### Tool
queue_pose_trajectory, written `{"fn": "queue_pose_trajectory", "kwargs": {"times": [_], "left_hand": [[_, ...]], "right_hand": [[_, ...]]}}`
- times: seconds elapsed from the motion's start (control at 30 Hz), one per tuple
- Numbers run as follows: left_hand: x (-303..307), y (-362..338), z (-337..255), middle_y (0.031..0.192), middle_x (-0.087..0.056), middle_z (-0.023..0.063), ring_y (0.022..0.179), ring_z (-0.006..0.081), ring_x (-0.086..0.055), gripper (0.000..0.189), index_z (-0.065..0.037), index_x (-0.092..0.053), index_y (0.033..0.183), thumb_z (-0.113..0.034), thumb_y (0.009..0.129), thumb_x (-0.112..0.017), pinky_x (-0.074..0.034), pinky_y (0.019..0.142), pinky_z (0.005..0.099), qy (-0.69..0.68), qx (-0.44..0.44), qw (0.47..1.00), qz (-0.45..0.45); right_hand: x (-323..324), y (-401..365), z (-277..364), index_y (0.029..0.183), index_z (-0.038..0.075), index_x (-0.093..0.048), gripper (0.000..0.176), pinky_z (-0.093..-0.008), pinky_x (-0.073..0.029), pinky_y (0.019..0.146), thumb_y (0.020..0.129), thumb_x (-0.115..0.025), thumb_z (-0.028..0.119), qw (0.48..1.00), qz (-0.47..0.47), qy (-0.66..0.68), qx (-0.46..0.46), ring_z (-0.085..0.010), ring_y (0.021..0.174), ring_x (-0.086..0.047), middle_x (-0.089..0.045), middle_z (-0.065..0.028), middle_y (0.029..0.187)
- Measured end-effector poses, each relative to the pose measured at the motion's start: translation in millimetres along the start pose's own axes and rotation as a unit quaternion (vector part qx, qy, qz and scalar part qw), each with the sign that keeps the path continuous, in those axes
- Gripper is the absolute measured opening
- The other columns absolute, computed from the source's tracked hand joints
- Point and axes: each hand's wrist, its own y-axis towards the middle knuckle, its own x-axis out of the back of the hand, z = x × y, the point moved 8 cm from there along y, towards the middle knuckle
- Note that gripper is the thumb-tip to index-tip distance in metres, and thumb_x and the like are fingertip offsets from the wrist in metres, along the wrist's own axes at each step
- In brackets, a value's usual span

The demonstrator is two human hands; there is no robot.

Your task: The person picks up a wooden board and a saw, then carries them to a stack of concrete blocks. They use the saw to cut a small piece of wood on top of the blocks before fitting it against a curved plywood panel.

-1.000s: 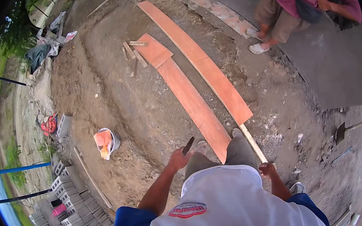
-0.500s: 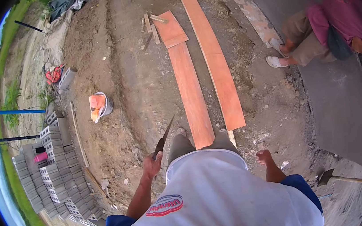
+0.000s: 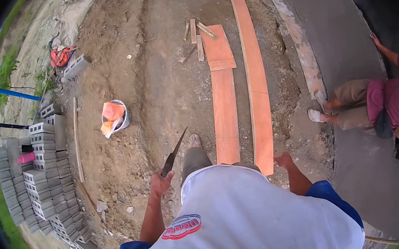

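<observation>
The left hand (image 3: 161,183) is keeping its fingers closed around a saw (image 3: 176,149), which is pointing forward and slanting right. The right hand (image 3: 283,159) is hanging by the near end of a long board (image 3: 257,83); I cannot tell whether its fingers are gripping. 2 long boards, including the left board (image 3: 225,111), are lying lengthwise ahead on the dirt (image 3: 169,78), nearly parallel.
</observation>
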Motion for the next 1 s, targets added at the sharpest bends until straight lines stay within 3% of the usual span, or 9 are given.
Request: {"fn": "queue_pose_trajectory", "kwargs": {"times": [0.23,0.37,0.43,0.53,0.57,0.63,0.77,0.87,1.0], "left_hand": [[135.0,117.5,-73.4,0.062,-0.055,0.0012,0.057,0.0101,-0.051,0.039,-0.002,-0.066,0.085,-0.040,0.087,-0.073,-0.044,0.053,0.0284,-0.166,-0.058,0.983,0.043],[181.7,197.6,-131.9,0.067,-0.058,-0.0016,0.057,0.0075,-0.051,0.039,-0.003,-0.065,0.095,-0.042,0.089,-0.071,-0.043,0.052,0.0253,-0.236,-0.169,0.957,0.004],[193.0,250.6,-150.9,0.066,-0.058,-0.0017,0.057,0.0077,-0.051,0.035,-0.003,-0.066,0.096,-0.037,0.089,-0.071,-0.043,0.052,0.0257,-0.228,-0.175,0.958,-0.021],[207.2,322.8,-182.9,0.065,-0.058,-0.0003,0.057,0.0082,-0.052,0.028,-0.003,-0.066,0.097,-0.029,0.087,-0.072,-0.044,0.054,0.0266,-0.165,-0.150,0.973,-0.063],[215.2,342.3,-192.6,0.065,-0.059,0.0005,0.058,0.0084,-0.052,0.026,-0.003,-0.067,0.098,-0.026,0.086,-0.072,-0.045,0.055,0.0269,-0.133,-0.134,0.979,-0.075],[220.3,400.1,-190.5,0.066,-0.062,0.0058,0.060,0.0147,-0.058,0.026,-0.002,-0.067,0.099,-0.023,0.083,-0.072,-0.047,0.059,0.0314,-0.105,-0.107,0.986,-0.079],[251.0,453.4,-199.5,0.073,-0.068,0.0180,0.071,0.0320,-0.068,0.033,-0.001,-0.069,0.101,-0.025,0.079,-0.074,-0.052,0.068,0.0409,0.142,-0.081,0.978,-0.131],[258.7,507.0,-168.0,0.079,-0.069,0.0227,0.080,0.0401,-0.069,0.035,0.000,-0.070,0.099,-0.027,0.077,-0.074,-0.052,0.074,0.0450,0.025,0.093,0.994,-0.054],[261.8,608.5,-158.8,0.078,-0.069,0.0227,0.077,0.0378,-0.069,0.034,0.001,-0.070,0.096,-0.028,0.077,-0.074,-0.052,0.070,0.0437,0.029,0.102,0.993,-0.059]], "right_hand": [[-24.3,17.5,169.1,0.096,0.004,-0.074,0.019,-0.0308,-0.056,0.066,0.086,-0.068,0.018,0.996,0.089,0.020,0.000,-0.0171,0.067,-0.070,-0.074,-0.0087,0.087],[-6.6,88.4,201.6,0.102,0.008,-0.074,0.019,-0.0331,-0.057,0.068,0.086,-0.069,0.016,0.994,0.085,-0.036,0.063,-0.0196,0.072,-0.071,-0.073,-0.0077,0.092],[12.5,121.4,221.6,0.097,0.007,-0.075,0.019,-0.0327,-0.056,0.072,0.085,-0.069,0.020,0.997,0.072,0.008,-0.016,-0.0190,0.073,-0.071,-0.074,-0.0100,0.089],[26.8,216.5,256.6,0.097,0.011,-0.076,0.023,-0.0352,-0.056,0.076,0.081,-0.069,0.026,0.992,0.082,-0.083,0.050,-0.0229,0.081,-0.071,-0.074,-0.0104,0.092],[26.4,261.1,267.1,0.098,0.008,-0.075,0.021,-0.0341,-0.058,0.064,0.082,-0.070,0.022,0.989,0.055,-0.114,0.078,-0.0211,0.072,-0.072,-0.073,-0.0104,0.085],[41.6,326.7,348.8,0.097,0.008,-0.075,0.021,-0.0329,-0.058,0.064,0.083,-0.068,0.021,0.961,0.083,-0.227,0.137,-0.0215,0.070,-0.071,-0.073,-0.0101,0.084],[99.3,404.5,528.3,0.099,0.005,-0.073,0.023,-0.0310,-0.055,0.068,0.083,-0.068,0.021,0.988,0.009,-0.091,0.126,-0.0208,0.072,-0.069,-0.072,-0.0106,0.084],[185.3,375.3,696.7,0.099,0.002,-0.072,0.026,-0.0317,-0.054,0.073,0.084,-0.068,0.023,0.959,-0.010,0.041,0.282,-0.0187,0.077,-0.069,-0.072,-0.0117,0.084],[252.7,419.8,793.7,0.096,0.003,-0.073,0.025,-0.0337,-0.054,0.076,0.083,-0.067,0.023,0.941,-0.056,0.028,0.332,-0.0213,0.081,-0.070,-0.072,-0.0139,0.084]]}}
